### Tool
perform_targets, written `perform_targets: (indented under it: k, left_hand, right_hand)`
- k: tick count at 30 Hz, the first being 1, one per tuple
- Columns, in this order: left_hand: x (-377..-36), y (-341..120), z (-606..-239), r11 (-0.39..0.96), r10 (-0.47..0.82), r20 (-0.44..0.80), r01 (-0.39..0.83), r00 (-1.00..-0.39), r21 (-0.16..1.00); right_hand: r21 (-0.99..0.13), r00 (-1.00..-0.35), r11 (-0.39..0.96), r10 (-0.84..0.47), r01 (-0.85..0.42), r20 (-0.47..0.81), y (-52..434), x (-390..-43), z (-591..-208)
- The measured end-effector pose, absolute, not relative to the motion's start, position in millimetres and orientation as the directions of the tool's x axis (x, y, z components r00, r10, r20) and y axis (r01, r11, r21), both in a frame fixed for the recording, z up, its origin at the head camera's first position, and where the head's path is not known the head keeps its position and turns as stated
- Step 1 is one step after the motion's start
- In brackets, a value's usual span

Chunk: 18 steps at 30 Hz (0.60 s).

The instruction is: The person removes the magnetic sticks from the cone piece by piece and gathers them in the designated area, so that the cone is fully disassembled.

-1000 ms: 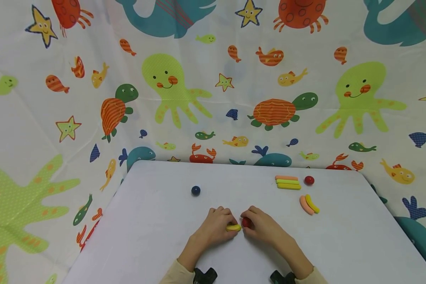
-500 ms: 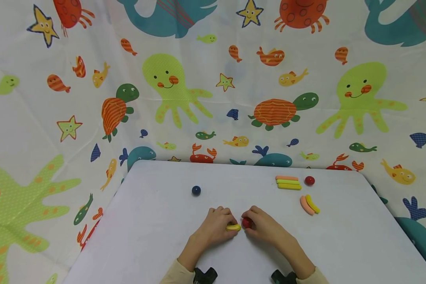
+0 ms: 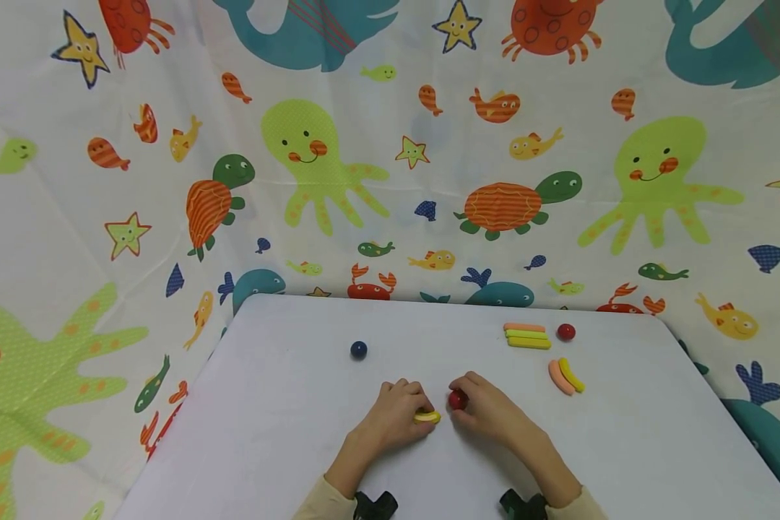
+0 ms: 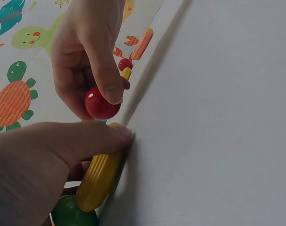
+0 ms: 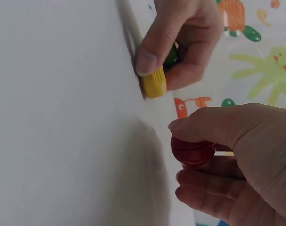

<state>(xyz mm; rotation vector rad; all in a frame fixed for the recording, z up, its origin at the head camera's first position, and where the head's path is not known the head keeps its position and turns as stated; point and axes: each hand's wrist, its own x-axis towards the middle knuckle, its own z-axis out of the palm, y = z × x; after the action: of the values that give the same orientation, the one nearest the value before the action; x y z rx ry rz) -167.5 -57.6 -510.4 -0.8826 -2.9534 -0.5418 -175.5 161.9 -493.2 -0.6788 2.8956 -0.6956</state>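
My left hand [image 3: 398, 413] pinches a yellow ridged, curved stick [image 4: 99, 181] low at the white table, thumb on top. A green ball [image 4: 74, 212] touches the stick's near end in the left wrist view; from the head view my hand hides it. Just to the right, my right hand [image 3: 490, 410] holds a red ball [image 5: 193, 149] between thumb and fingers. A small gap separates this ball from the yellow stick. In the right wrist view, the ball shows a dark groove.
A dark blue ball [image 3: 359, 350] lies farther back on the white table [image 3: 266, 433]. At the back right are three straight sticks [image 3: 526, 335], another red ball [image 3: 566, 332] and a curved pair of sticks [image 3: 566, 376]. A printed sea-animal cloth [image 3: 364, 173] hangs behind the table.
My right hand has shifted slightly right and away with the red ball, widening the gap to the yellow stick. The left hand stays where it was.
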Motion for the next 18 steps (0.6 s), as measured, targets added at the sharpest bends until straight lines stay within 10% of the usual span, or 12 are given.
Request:
perform_targets:
  k: [18]
  left_hand:
    - [-165.3, -58.1, -513.1, 0.769, 0.524, 0.151, 0.542, -0.838, 0.338]
  right_hand:
    - [-0.559, -0.958, 0.79, -0.284, -0.253, 0.032, 215.1, -211.4, -468.4]
